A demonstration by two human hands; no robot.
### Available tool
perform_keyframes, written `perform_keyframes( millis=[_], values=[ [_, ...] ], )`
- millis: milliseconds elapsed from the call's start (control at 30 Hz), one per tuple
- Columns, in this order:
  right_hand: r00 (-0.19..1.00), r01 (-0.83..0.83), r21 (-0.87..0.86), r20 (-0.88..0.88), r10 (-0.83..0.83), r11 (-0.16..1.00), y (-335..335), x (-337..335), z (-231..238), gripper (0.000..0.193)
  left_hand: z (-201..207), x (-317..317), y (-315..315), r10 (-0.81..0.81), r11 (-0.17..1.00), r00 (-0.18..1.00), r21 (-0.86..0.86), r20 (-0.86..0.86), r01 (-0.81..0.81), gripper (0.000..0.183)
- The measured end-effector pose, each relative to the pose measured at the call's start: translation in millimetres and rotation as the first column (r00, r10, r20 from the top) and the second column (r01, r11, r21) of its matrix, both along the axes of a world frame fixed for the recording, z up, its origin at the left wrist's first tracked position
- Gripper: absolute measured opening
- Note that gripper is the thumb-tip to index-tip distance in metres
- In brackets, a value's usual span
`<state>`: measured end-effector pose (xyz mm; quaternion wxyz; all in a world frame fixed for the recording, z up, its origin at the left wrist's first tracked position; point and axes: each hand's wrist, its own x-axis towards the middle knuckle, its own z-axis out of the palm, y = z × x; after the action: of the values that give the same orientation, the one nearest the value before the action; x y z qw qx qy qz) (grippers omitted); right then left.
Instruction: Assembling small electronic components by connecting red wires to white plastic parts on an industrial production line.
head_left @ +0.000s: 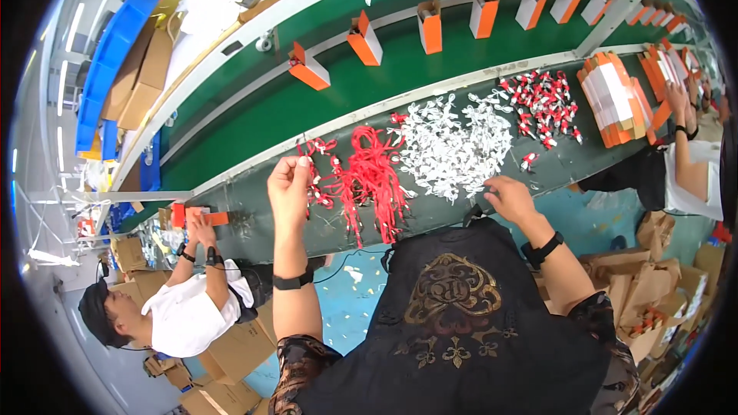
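Nearest, the person's black top (453, 315) faces the worktable (250, 219), with both forearms reaching over its near edge. The left hand (289, 184) is raised at the left end of the cords, thumb and forefinger drawn together; whether anything is pinched between them cannot be told. The right hand (510, 198) hangs at the near right edge of the white pile, its fingers loosely curled, and its grasp cannot be made out either.

Between the hands lie the red cords (375, 177), long strands gathered lengthwise with ends toward the person, probably to keep them from tangling. Just to their right are the heaped white looped cords (453, 146), then red-and-white bundles (538, 104); sorting by colour likely keeps each kind within easy reach. Farther right, orange-and-white cartons (615, 96) are stacked closely, seemingly to save room.

Beyond the table, on the green conveyor belt (231, 131), orange-and-white boxes (431, 34) stand spaced in a row, flaps up, presumably so their mouths stay accessible.
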<state>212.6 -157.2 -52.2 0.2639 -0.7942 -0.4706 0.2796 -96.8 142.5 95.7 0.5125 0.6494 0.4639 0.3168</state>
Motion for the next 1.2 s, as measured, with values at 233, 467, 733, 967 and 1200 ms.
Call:
perform_keyframes(
  millis=[233,467,733,967,1200],
  values=[
    [0.934,-0.326,0.344,-0.026,0.356,0.881,86,-43,60,0.057,105,16,-44,0.017,0.955,0.802,-0.247,0.597,0.163,0.019],
    [0.44,-0.538,0.615,-0.379,0.814,0.577,177,-129,126,0.041,145,23,-74,0.09,0.894,0.516,-0.297,0.852,0.335,0.025],
    [0.166,-0.148,0.583,-0.782,0.601,0.799,139,-93,180,0.029,61,-48,-49,0.345,0.913,0.588,-0.406,0.732,-0.03,0.019],
    [0.39,-0.275,0.403,-0.783,0.484,0.873,124,-88,212,0.016,-74,-17,-133,0.153,0.66,0.969,-0.75,0.192,0.045,0.015],
    [0.585,-0.394,0.449,-0.55,0.596,0.802,77,-97,213,0.024,-33,42,-157,-0.216,0.895,0.954,0.433,0.208,0.108,0.032]
  ],
)
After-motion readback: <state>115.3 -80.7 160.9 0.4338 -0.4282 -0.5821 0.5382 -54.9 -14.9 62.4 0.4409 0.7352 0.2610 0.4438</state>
